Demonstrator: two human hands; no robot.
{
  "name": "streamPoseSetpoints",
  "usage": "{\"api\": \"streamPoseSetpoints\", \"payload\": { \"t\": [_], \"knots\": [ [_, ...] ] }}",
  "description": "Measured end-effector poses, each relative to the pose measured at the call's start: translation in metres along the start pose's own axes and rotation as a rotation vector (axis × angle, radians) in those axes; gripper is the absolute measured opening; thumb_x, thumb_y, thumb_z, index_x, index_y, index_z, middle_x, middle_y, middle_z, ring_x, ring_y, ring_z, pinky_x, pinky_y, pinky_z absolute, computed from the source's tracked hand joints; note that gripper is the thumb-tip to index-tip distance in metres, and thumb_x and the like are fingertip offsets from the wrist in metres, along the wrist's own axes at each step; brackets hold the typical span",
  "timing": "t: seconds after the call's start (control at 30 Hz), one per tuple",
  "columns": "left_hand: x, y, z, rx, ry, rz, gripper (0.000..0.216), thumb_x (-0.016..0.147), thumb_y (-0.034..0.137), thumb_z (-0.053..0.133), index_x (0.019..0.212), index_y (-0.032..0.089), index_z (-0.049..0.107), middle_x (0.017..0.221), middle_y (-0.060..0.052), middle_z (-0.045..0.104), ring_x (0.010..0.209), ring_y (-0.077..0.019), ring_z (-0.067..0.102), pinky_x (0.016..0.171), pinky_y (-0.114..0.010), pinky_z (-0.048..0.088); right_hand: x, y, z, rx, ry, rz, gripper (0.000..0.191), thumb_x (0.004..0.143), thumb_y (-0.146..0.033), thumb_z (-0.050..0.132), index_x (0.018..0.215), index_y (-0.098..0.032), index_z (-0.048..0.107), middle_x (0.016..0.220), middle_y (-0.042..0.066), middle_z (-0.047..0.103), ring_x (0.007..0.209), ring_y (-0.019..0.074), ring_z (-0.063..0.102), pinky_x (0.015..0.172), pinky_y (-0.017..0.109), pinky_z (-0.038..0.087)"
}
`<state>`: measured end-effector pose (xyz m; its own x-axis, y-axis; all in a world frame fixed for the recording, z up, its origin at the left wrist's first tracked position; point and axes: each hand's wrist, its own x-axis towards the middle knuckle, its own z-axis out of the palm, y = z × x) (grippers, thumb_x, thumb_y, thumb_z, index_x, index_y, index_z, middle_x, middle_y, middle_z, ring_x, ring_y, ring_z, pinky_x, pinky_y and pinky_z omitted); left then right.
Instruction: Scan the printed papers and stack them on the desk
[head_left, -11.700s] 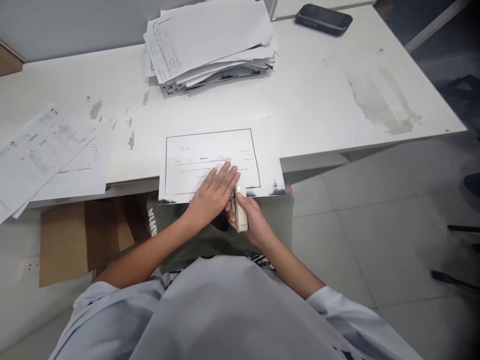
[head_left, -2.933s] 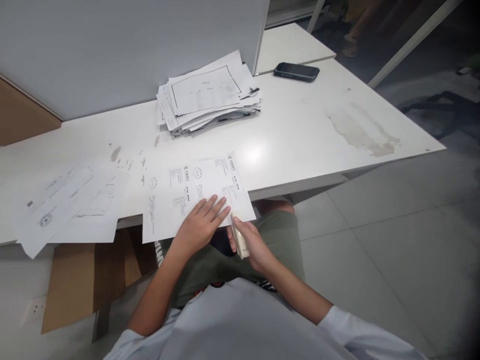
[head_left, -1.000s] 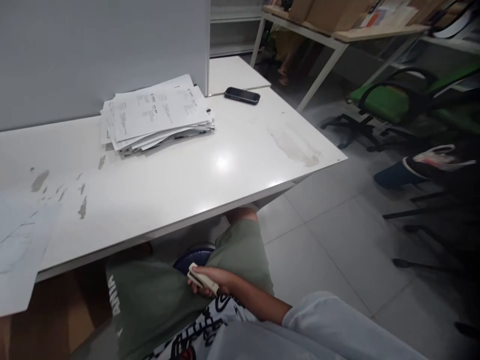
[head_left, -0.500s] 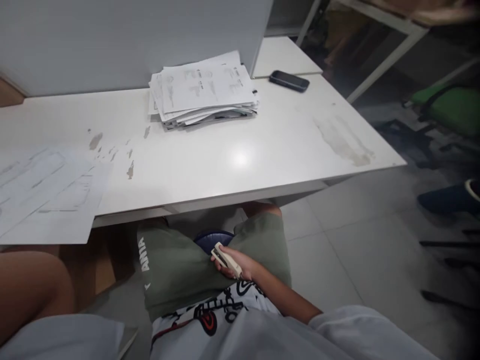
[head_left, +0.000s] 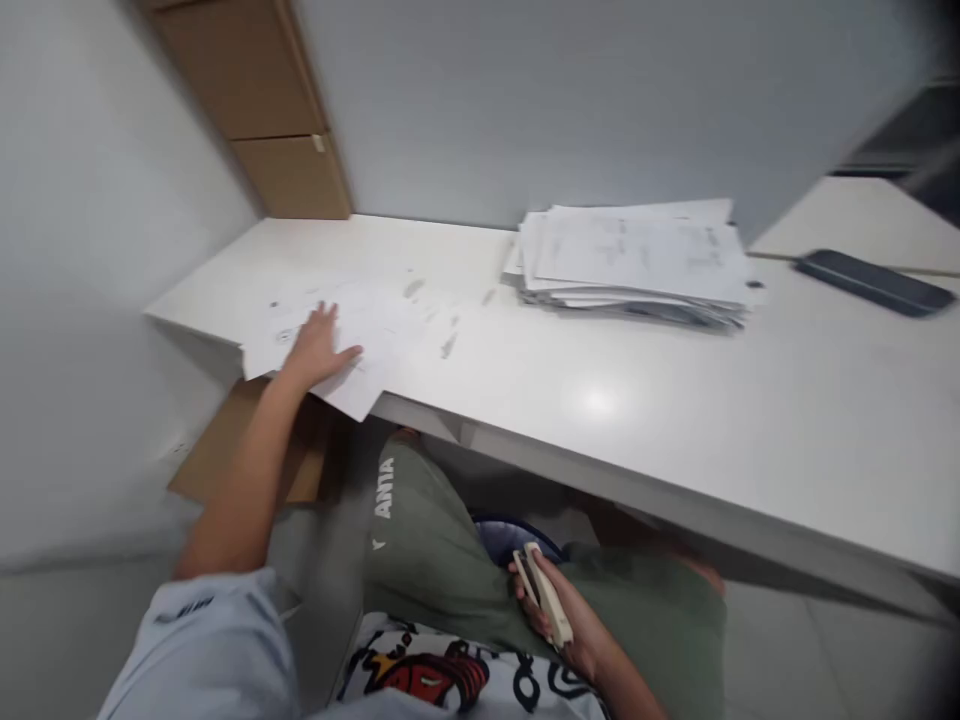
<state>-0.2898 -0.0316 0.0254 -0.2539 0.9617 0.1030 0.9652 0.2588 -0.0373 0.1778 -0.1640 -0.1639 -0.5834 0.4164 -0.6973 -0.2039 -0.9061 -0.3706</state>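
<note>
- Stapler (head_left: 546,597): cream, small, lying slantwise in the lap below the counter's front edge, well apart from every sheet. Its lower end is covered by the palm, and whether its mouth stands open is hard to make out.
- Right hand (head_left: 564,622): closed round the stapler, fingers curled under it and thumb along its side. The forearm is cut off by the bottom edge of the view.
- Left hand (head_left: 319,345): opened flat, fingers spread, palm down on the loose sheets. It grips nothing.
- Loose sheets (head_left: 375,335): white, fanned at the left end of the counter, their near corner overhanging the edge. The print is blurred past reading, and how many sheets lie here cannot be told.
- Counter (head_left: 600,400): white, with grey scuff marks beside the loose sheets. Its right end runs out of view.
- Paper stack (head_left: 637,262): thick, untidy, at the back of the counter against the grey partition (head_left: 562,100). The text on top is smeared by blur.
- Phone (head_left: 874,283): dark, flat, lying right of the paper stack. Whether it rests on this counter or on the adjoining surface cannot be told.
- Green shorts (head_left: 427,550): white lettering on the left leg. The knees are hidden under the counter.
- Blue seat (head_left: 506,537): only a sliver shows between the legs.
- Cardboard (head_left: 232,450): on the floor under the counter, partly hidden by the left forearm.
</note>
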Motion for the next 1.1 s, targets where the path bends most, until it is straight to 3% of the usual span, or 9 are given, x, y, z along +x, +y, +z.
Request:
{"api": "streamPoseSetpoints", "payload": {
  "t": [0.07, 0.2, 0.4, 0.53, 0.7, 0.83, 0.9, 1.0, 1.1],
  "knots": [
    [-0.007, -0.016, -0.001, 0.000, -0.057, -0.004, 0.054, 0.095, 0.041, 0.046, 0.141, 0.013, 0.045, 0.149, -0.014, 0.043, 0.137, -0.0278, 0.039, 0.112, -0.039, 0.033, 0.000, 0.001, 0.000, -0.034, 0.022, 0.013, 0.052, 0.069, -0.064, 0.074, 0.082, -0.016, 0.063, 0.060, -0.001, 0.062, 0.030, 0.0018, 0.037, 0.028, 0.014, 0.026],
    [0.003, -0.026, -0.007, 0.025, -0.055, -0.027, 0.048, 0.098, 0.024, 0.023, 0.133, 0.013, 0.055, 0.137, -0.011, 0.056, 0.126, -0.0253, 0.049, 0.107, -0.037, 0.036, 0.004, 0.002, 0.001, -0.068, 0.030, -0.003, 0.052, 0.069, -0.065, 0.073, 0.081, -0.016, 0.063, 0.059, 0.000, 0.063, 0.030, 0.0027, 0.038, 0.027, 0.014, 0.028],
    [0.029, -0.023, -0.010, 0.055, -0.085, 0.020, 0.072, 0.090, 0.060, 0.039, 0.146, 0.015, 0.039, 0.154, -0.011, 0.038, 0.133, -0.0360, 0.038, 0.106, -0.043, 0.034, 0.003, 0.000, 0.008, -0.071, 0.090, -0.056, 0.047, 0.081, -0.062, 0.063, 0.086, -0.015, 0.062, 0.059, 0.002, 0.065, 0.030, 0.0040, 0.039, 0.028, 0.015, 0.028],
    [0.051, -0.023, -0.004, 0.069, -0.041, -0.142, 0.072, 0.093, 0.058, 0.036, 0.145, 0.010, 0.039, 0.145, -0.015, 0.048, 0.128, -0.0378, 0.040, 0.103, -0.044, 0.035, -0.002, -0.007, 0.013, -0.058, 0.081, -0.029, 0.044, 0.092, -0.054, 0.049, 0.089, -0.013, 0.062, 0.059, 0.004, 0.065, 0.031, 0.0047, 0.039, 0.030, 0.015, 0.027],
    [0.067, -0.027, -0.007, 0.176, -0.006, -0.112, 0.061, 0.096, 0.050, 0.033, 0.136, 0.006, 0.048, 0.136, -0.016, 0.055, 0.118, -0.0288, 0.047, 0.103, -0.042, 0.034, -0.003, -0.013, 0.015, -0.133, 0.041, 0.001, 0.047, 0.091, -0.058, 0.048, 0.090, -0.013, 0.062, 0.051, 0.001, 0.060, 0.029, 0.0057, 0.036, 0.029, 0.016, 0.023],
    [0.072, -0.030, -0.017, 0.304, -0.016, -0.084, 0.060, 0.096, 0.048, 0.023, 0.124, 0.006, 0.056, 0.126, -0.013, 0.061, 0.109, -0.0270, 0.053, 0.093, -0.038, 0.043, -0.001, -0.013, 0.017, -0.134, 0.048, -0.025, 0.052, 0.085, -0.064, 0.052, 0.089, -0.014, 0.062, 0.048, -0.001, 0.058, 0.029, 0.0054, 0.034, 0.030, 0.016, 0.022],
    [0.076, -0.025, -0.022, 0.348, 0.065, -0.105, 0.057, 0.095, 0.043, 0.018, 0.117, 0.010, 0.059, 0.119, -0.011, 0.065, 0.105, -0.0253, 0.056, 0.087, -0.036, 0.047, 0.000, -0.013, 0.018, -0.118, 0.059, -0.046, 0.053, 0.083, -0.066, 0.054, 0.088, -0.014, 0.062, 0.048, -0.001, 0.058, 0.029, 0.0054, 0.034, 0.030, 0.016, 0.022],
    [0.078, -0.003, -0.035, 0.316, 0.319, -0.170, 0.057, 0.094, 0.038, 0.011, 0.114, 0.016, 0.059, 0.112, -0.008, 0.067, 0.102, -0.0237, 0.059, 0.089, -0.037, 0.048, 0.000, -0.014, 0.019, -0.106, 0.058, -0.112, 0.055, 0.078, -0.068, 0.057, 0.088, -0.015, 0.062, 0.048, -0.001, 0.058, 0.029, 0.0057, 0.035, 0.030, 0.016, 0.022],
    [0.077, 0.029, -0.055, 0.155, 0.459, -0.039, 0.060, 0.094, 0.042, 0.009, 0.118, 0.017, 0.058, 0.114, -0.009, 0.067, 0.108, -0.0250, 0.058, 0.101, -0.039, 0.044, 0.004, -0.018, 0.021, -0.105, 0.068, -0.218, 0.061, 0.070, -0.075, 0.059, 0.086, -0.017, 0.063, 0.048, -0.001, 0.057, 0.030, 0.0061, 0.036, 0.031, 0.017, 0.023]
  ]
}}
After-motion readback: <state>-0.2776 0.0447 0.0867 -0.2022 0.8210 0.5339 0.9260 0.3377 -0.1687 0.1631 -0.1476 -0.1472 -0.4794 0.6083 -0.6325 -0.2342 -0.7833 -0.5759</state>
